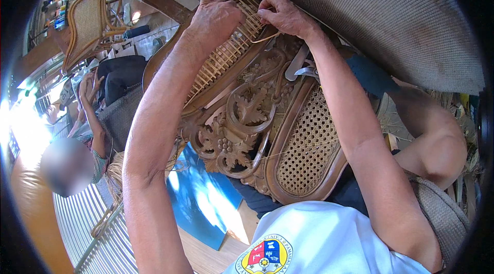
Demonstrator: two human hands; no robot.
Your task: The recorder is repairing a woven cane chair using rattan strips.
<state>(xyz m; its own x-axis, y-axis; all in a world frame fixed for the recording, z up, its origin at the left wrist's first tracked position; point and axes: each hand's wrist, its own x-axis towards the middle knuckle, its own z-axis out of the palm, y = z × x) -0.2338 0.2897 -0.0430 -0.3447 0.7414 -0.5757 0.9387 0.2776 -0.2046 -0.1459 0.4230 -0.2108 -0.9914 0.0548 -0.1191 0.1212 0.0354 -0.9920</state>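
Observation:
A carved brown wooden chair frame [247,104] lies across my lap, with leaf and grape carving between two oval panels. The upper panel has an open grid of cane strands [218,65]; the lower one is filled with a finished cane weave [309,145]. My left hand [218,19] rests on the far part of the grid, fingers curled down onto the strands. Just right of it, my right hand [285,15] pinches a thin cane strand at the panel's edge. A loose strand end [266,39] sticks out below that hand. What the left fingertips hold is hidden.
Metal-handled cutters [303,71] lie on the frame under my right forearm. Large woven upholstery [370,16] borders the upper right. A blue sheet [203,197] lies below the frame. At left, another person sits beside a caned chair [85,27] and a coil of cane [119,171].

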